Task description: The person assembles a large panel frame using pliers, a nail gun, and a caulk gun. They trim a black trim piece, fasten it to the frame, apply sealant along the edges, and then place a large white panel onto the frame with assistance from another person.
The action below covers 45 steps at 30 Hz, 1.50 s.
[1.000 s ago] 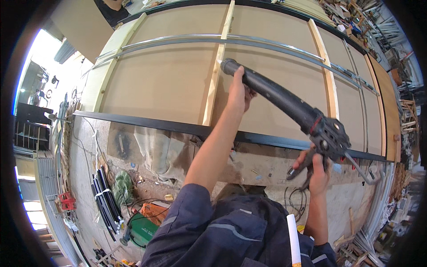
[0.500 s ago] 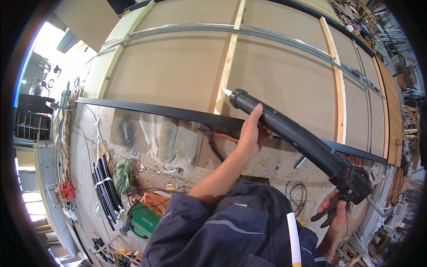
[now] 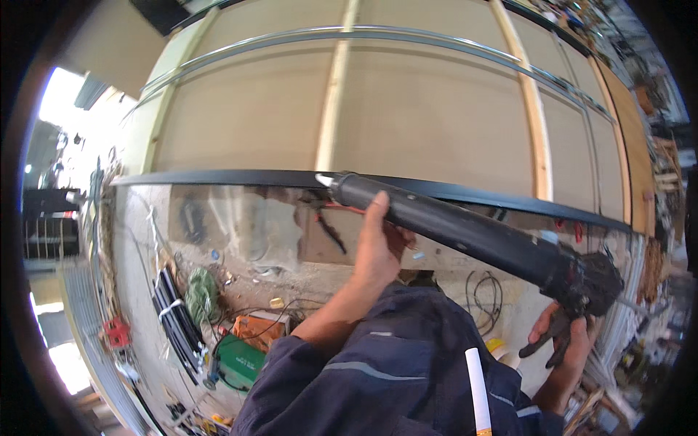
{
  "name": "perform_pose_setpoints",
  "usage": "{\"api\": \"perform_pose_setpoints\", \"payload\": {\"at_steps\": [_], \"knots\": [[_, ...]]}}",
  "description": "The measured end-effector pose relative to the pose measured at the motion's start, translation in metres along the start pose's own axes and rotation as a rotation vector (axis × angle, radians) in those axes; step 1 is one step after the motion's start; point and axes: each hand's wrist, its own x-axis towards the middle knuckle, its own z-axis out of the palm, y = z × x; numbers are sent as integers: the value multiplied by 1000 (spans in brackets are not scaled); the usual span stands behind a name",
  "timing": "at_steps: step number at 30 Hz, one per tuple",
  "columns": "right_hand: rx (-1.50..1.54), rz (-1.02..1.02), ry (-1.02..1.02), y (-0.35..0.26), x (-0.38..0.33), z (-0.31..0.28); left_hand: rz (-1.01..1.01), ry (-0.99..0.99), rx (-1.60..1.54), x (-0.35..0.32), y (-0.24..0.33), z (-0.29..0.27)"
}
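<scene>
Across the front of me lies a long black caulking gun, with its white nozzle tip pointing left. The tip appears over the black edge rail of a big framed panel, close to the near end of the middle wooden batten. My left hand is wrapped round the barrel behind the nozzle, thumb on top. At the gun's rear end my right hand grips the dark handle and trigger; its fingers are partly hidden.
A steel tube crosses the panel's battens. On the floor are red-handled pliers, a coiled cable, bundled black strips, a green tool case and green plastic wrap. A cigarette juts in below.
The gun has swung flatter, and its nozzle has come back from over the batten to the black rail. Both hands keep their hold. The whole view has shifted slightly.
</scene>
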Motion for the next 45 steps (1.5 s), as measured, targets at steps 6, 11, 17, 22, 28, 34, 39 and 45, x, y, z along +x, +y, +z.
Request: {"api": "perform_pose_setpoints", "payload": {"at_steps": [6,11,17,22,28,34,39,45], "knots": [[-251,51,102,-45,3,-64,-90,-147,104,-7,-40,46],[-449,-102,399,-77,-46,-201,-363,-264,252,-4,-152,110],[-607,-90,561,-143,-95,-343,-582,-545,446,-12,-283,141],[-722,-57,835,-187,-69,-409,-616,-405,590,-9,-336,101],[-937,68,881,-234,-41,-499,-566,-178,602,10,-342,44],[-893,18,827,-254,-13,-508,-471,-78,559,18,-333,6],[-790,-46,597,-220,2,-488,-434,-48,565,6,-325,-1],[-955,-72,605,-213,-25,-436,-399,-19,627,-11,-311,-1]]}}
